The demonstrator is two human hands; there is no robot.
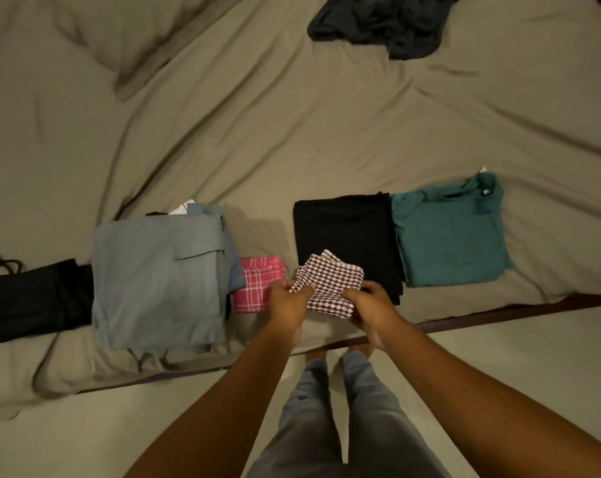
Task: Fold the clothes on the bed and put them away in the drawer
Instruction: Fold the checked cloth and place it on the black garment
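**Checked cloth, held in both hands at bed edge**

1. Black garment (33,298), folded, far left on the bed (292,132).
2. Grey-blue trousers (161,281), folded, touching it.
3. Pink plaid cloth (257,284), just beside.
4. Left hand (288,305): forearm extended, thumb and fingers pinching the checked cloth (330,284) by its left edge.
5. Right hand (371,308): fingers curled round its right corner.
6. Black fold (347,236).
7. Teal shirt (450,236), touching it.

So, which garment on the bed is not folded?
The dark garment far across the bed: it lies crumpled in a heap, while those along the near edge are folded flat.
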